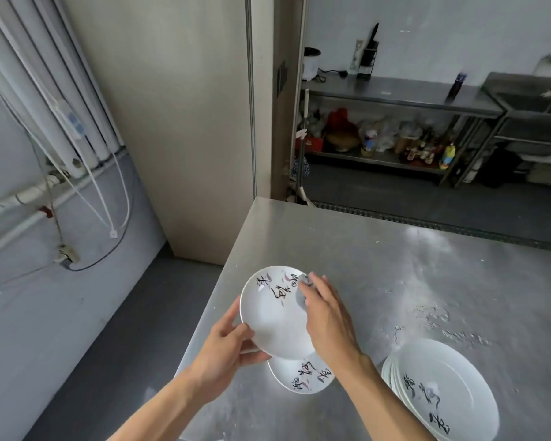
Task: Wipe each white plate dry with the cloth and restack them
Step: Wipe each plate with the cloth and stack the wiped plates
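left hand [226,348] grips the white round ceramic plate with black writing [272,316] at its rim; right hand [326,316] presses the small grey cloth [300,296] on it. better to wipe in circles up to the rim, holding it steady.

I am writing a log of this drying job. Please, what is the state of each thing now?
Left hand: grips the held plate's edge.
Held plate: lifted, tilted.
Right hand: presses the cloth on the plate.
Cloth: mostly hidden.
Single plate: flat on the table.
Stack of plates: on the table.
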The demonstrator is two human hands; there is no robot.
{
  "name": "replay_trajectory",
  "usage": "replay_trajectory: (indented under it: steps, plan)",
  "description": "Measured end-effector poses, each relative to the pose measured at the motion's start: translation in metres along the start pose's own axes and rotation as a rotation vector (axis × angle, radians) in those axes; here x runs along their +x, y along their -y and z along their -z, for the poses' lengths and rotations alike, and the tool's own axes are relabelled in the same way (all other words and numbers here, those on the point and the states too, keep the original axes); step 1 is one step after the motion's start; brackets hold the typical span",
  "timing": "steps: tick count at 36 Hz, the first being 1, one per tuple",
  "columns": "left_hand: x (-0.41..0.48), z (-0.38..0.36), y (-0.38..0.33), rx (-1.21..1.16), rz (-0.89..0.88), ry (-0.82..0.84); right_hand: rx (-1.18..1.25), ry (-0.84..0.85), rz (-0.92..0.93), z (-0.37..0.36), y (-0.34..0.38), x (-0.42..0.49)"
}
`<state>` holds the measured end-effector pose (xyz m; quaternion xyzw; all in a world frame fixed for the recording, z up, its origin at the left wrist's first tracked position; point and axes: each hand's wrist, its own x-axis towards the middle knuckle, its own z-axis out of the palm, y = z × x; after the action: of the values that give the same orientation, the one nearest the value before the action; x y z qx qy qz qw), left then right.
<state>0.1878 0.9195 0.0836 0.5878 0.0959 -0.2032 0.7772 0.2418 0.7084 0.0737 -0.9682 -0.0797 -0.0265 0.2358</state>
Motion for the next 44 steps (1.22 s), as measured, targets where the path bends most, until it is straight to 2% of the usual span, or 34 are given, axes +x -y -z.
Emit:
replay_trajectory:
  steps: [8,12,21,29,35,39,44]
  plan:
    - [-0.003,-0.007,0.005,0.021,-0.01,0.064,0.196,-0.01,0.076,0.01,0.029,0.012]
    - [-0.002,-0.006,0.001,0.025,-0.029,0.075,0.32,0.118,0.166,0.012,0.047,0.005]
    - [-0.003,0.008,0.006,0.02,-0.008,0.055,0.306,0.345,0.266,0.011,0.042,-0.017]
    - [-0.009,0.011,0.004,-0.052,-0.035,-0.04,0.179,0.158,0.214,0.03,0.011,-0.031]
    - [-0.022,-0.008,-0.001,0.018,-0.054,-0.007,0.079,-0.001,0.202,0.035,-0.002,-0.016]
    - [-0.03,-0.025,-0.005,0.06,-0.066,0.023,0.153,0.021,0.153,0.038,0.009,-0.005]
    - [-0.034,-0.038,-0.009,0.103,-0.106,0.035,0.33,0.107,0.302,0.042,0.041,-0.009]
